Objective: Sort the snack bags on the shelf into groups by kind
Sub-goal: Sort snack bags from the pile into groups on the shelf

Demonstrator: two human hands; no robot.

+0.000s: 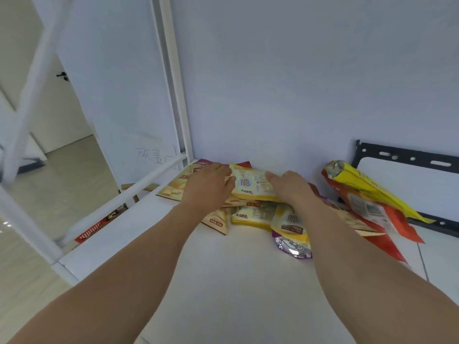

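Here, snack bags (253,182) against shelf (223,281) back edge.

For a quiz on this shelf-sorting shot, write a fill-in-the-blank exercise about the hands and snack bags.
1. Both hands hold a pale ____ snack bag at the pile's top.
2. The left hand grips that bag's ____ edge.
3. The shiny purple foil bag lies at the pile's ____ edge, below the right hand.

Missing words: yellow; left; near

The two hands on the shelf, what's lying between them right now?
In the head view, a pale yellow snack bag lies between the left hand and the right hand, on top of the pile. Both hands touch its edges.
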